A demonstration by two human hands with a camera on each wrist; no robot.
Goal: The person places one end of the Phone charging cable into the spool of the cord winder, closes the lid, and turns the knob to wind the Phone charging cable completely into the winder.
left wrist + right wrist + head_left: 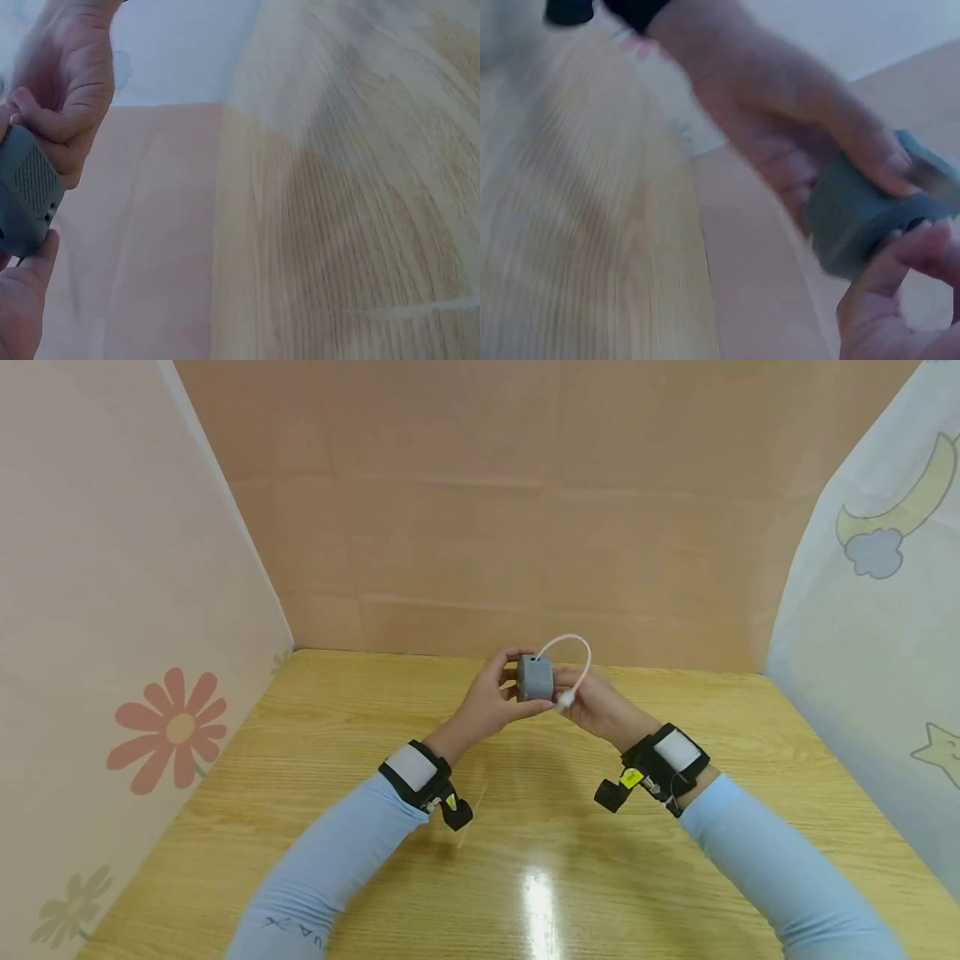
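Note:
A small grey box (535, 679) is held above the wooden table (525, 860) near its far edge. My left hand (508, 692) grips the box from the left, fingers and thumb curled round it. A short white cable (579, 645) loops from the box's top over to my right hand (576, 700), which pinches the cable's plug end right beside the box. The left wrist view shows the grey box (26, 195) at the left edge between both hands. In the right wrist view the grey box (855, 217) is blurred, with fingers on it from both sides.
Cloth walls close the table in: a flower-printed sheet (165, 731) on the left, a plain peach one (487, 527) behind, a moon-and-cloud sheet (877, 543) on the right. Both wrists wear black straps with small cameras.

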